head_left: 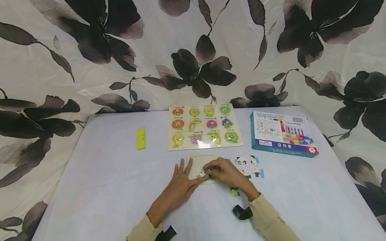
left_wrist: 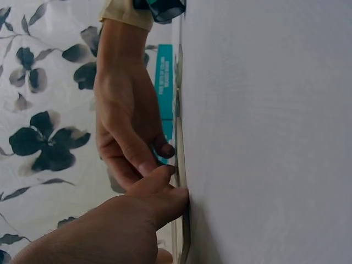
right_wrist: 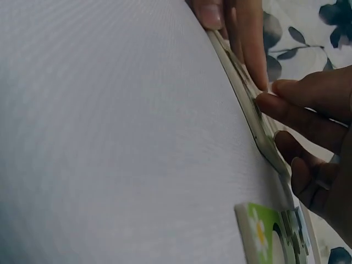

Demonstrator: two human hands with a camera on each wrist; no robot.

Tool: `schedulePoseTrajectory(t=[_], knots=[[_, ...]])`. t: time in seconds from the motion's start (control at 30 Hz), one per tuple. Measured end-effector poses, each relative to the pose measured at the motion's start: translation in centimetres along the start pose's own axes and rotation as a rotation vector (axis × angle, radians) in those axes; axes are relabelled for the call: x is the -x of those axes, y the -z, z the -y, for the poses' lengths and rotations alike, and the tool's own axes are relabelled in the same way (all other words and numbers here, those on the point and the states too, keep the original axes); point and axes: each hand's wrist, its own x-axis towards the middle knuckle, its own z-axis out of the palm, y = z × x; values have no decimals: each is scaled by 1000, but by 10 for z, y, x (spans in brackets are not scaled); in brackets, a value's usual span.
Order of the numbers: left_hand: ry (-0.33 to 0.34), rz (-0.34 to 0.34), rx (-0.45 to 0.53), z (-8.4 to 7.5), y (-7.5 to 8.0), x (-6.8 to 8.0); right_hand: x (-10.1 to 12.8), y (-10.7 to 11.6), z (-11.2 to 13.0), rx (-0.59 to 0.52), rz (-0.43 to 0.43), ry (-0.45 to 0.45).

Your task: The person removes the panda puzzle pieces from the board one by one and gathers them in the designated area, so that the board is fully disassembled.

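Note:
A small pale wooden puzzle tray [head_left: 201, 159] lies in front of me, with green panda puzzle pieces [head_left: 200, 174] in its near part. My left hand [head_left: 181, 180] rests on the tray's left and near side, fingers spread, its thumb beside the pieces. With curled fingertips my right hand [head_left: 224, 172] pinches a puzzle piece low in the tray; the fingers hide most of it. In the left wrist view, the right hand [left_wrist: 129, 115] is close to the left thumb. In the right wrist view, the fingers [right_wrist: 297, 113] reach over the tray's edge.
Loose panda pieces [head_left: 254, 160] lie right of the tray, and a green piece [head_left: 234, 191] lies below my right wrist. Behind stand a fruit puzzle board [head_left: 202, 129] and a beaded-boxes carton [head_left: 283, 134]. A yellow block [head_left: 140, 139] lies to the left on the white table [head_left: 99, 187].

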Motion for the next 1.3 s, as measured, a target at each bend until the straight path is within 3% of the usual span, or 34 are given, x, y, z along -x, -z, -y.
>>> schedulePoseTrajectory(t=[0.2,0.37,0.9,1.3], knots=[[-40,25,-23,-8,-3,-3,0,1,2,1,-7,-11],[-25,35,-42,-12,-4,-4,0,1,3,-10,2,-26],[-26,66,-13,-13,-2,-5,-1,-1,-2,-157,26,-28],[-25,75,-37,-13,-3,-5,-1,-1,2,-152,19,-22]])
